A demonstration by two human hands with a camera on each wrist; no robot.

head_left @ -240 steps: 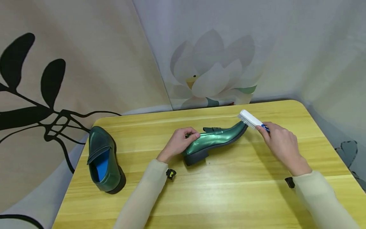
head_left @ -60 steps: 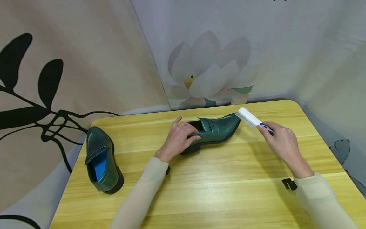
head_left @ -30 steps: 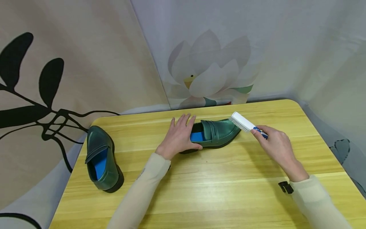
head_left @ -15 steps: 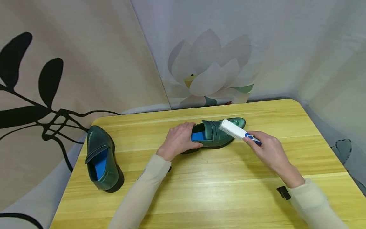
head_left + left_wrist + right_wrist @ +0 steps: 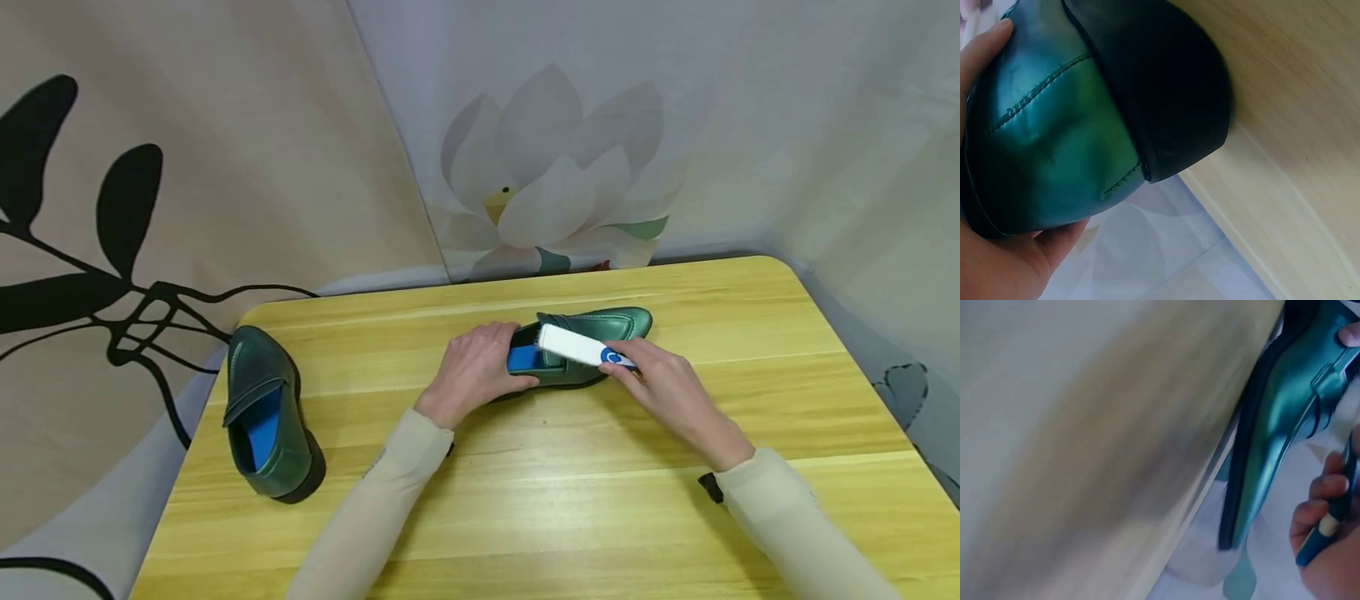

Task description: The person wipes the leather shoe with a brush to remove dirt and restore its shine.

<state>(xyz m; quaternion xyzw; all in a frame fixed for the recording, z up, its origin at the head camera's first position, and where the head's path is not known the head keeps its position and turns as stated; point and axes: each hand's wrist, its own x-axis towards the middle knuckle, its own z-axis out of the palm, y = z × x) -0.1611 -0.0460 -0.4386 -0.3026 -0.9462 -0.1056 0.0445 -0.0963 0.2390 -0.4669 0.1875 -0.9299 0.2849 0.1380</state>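
Note:
A shiny green loafer (image 5: 618, 323) with a blue insole sits sole down on the table, toe to the right. My left hand (image 5: 474, 368) grips it round the heel, thumb on the near side; in the left wrist view the green heel (image 5: 1066, 150) fills much of the picture. My right hand (image 5: 667, 390) holds a white scrubbing brush (image 5: 572, 343) by its blue-and-white handle. The brush head overlaps the loafer's strap and opening, its bristles mostly hidden. In the right wrist view, fingers curl round the brush handle (image 5: 1317, 545), beside the loafer's side (image 5: 1275, 425).
A second green loafer (image 5: 273, 417) stands at the left of the wooden table (image 5: 570, 500), toe pointing away. Behind the table's back edge hangs a pale curtain (image 5: 300, 167) printed with a flower and dark leaves.
The loafer, earlier tilted to show its side and heel, now stands level. My left hand has shifted from its opening to the heel. The brush has moved left from the toe to the strap.

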